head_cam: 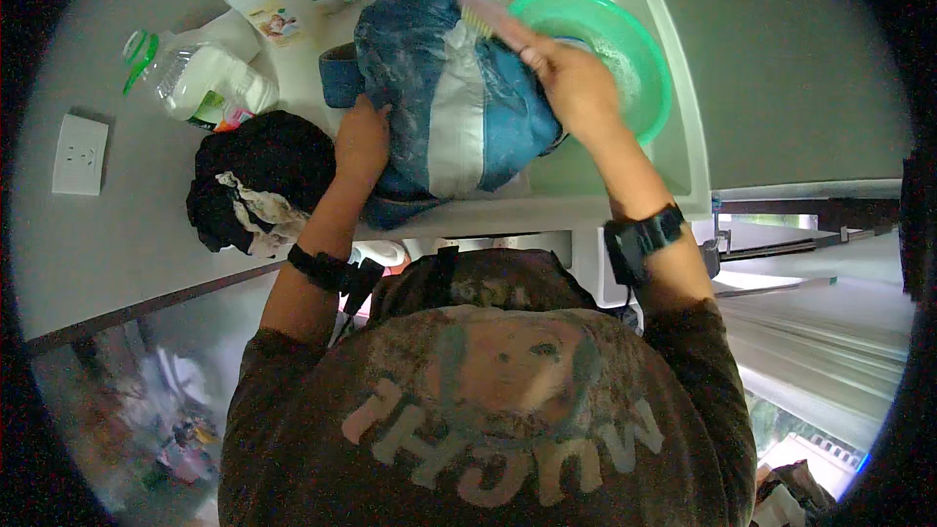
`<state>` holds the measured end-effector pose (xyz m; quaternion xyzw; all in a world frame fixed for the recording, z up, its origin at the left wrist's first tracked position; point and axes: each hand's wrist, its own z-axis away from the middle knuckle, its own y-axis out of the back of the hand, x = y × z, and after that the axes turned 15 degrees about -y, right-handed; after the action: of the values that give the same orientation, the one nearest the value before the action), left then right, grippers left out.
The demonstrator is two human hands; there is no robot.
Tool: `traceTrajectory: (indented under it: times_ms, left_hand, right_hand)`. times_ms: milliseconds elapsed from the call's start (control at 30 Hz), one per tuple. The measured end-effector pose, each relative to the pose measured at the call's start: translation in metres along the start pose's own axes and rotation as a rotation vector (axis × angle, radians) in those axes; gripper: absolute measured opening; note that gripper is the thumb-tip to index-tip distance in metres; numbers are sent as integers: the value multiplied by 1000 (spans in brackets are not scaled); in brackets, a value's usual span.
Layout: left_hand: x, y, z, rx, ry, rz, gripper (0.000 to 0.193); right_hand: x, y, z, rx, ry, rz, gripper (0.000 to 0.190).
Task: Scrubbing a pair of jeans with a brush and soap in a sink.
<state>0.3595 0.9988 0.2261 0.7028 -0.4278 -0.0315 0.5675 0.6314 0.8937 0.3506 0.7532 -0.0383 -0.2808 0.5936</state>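
A wet blue garment with a broad white stripe lies bunched over the near part of a white sink, with pale suds on its upper part. My right hand grips a pink scrubbing brush, its yellowish bristles turned towards the cloth near the top of the stripe. At the garment's left edge my left hand rests against the fabric; whether its fingers pinch the cloth cannot be told. A green plastic basin holding sudsy water stands in the sink, partly behind my right hand.
A black cloth bundle with a pale patterned piece lies left of my left forearm. Beyond it are a clear plastic bottle with a green cap and a large translucent jug. A wall socket is at the far left.
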Motion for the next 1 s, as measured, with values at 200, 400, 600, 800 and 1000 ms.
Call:
traceTrajectory:
  times_ms: [200, 400, 600, 800, 1000]
  left_hand:
    - [90, 56, -33, 136, -216, -412, 40]
    - [104, 3, -23, -136, -430, -221, 84]
    - [80, -3, 17, -330, -348, -167, 111]
    - [64, 13, 30, -382, -359, -41, 120]
    - [74, 11, 32, -470, -424, -94, 121]
  right_hand:
    - [16, -73, 5, -119, -23, 237, 44]
    - [15, -65, 11, -111, 28, 230, 46]
    - [20, -52, 6, -169, -165, 382, 41]
    - [-29, -9, 65, -252, -106, 374, 45]
    - [-42, -66, 47, -277, -7, 428, 50]
